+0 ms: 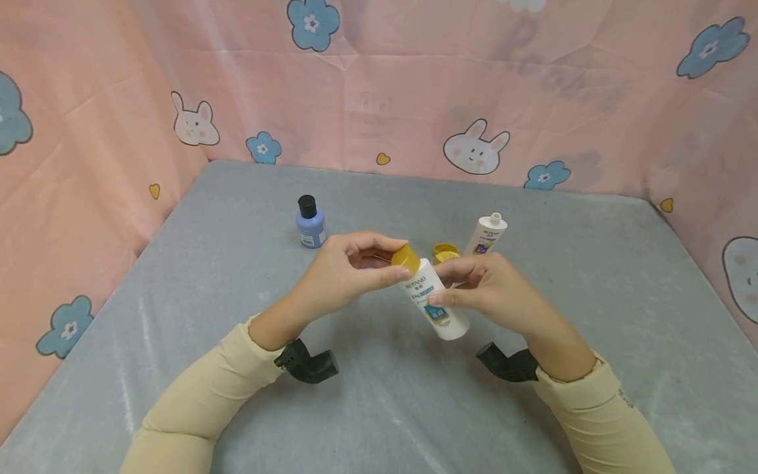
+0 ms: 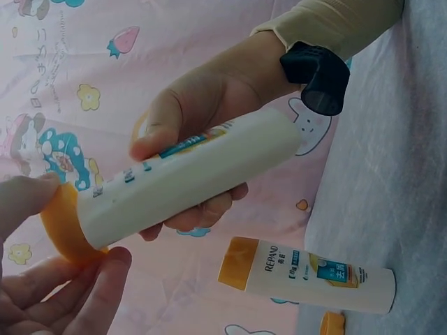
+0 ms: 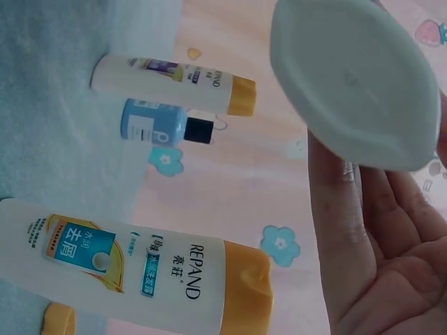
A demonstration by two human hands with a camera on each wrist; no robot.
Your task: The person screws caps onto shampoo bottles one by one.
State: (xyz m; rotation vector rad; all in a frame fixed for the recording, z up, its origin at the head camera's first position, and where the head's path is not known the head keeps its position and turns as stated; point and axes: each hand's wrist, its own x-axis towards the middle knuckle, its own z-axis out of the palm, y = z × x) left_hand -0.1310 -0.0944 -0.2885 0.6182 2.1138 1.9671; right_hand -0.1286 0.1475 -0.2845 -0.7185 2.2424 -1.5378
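A white shampoo bottle is held tilted above the table, its top leaning left. My left hand pinches its yellow cap between thumb and fingers, and the cap sits at the bottle's top. Around the body of the bottle, my right hand has its thumb on the label side and its fingers behind. The left wrist view shows the thumb and fingers of that right hand along the body. Facing the camera in the right wrist view is the bottle's pale oval base.
Behind the hands stand a blue bottle with a black cap and an uncapped white bottle. A capped teal-label bottle stands near a loose yellow cap. The right wrist view also has a capped purple-label bottle.
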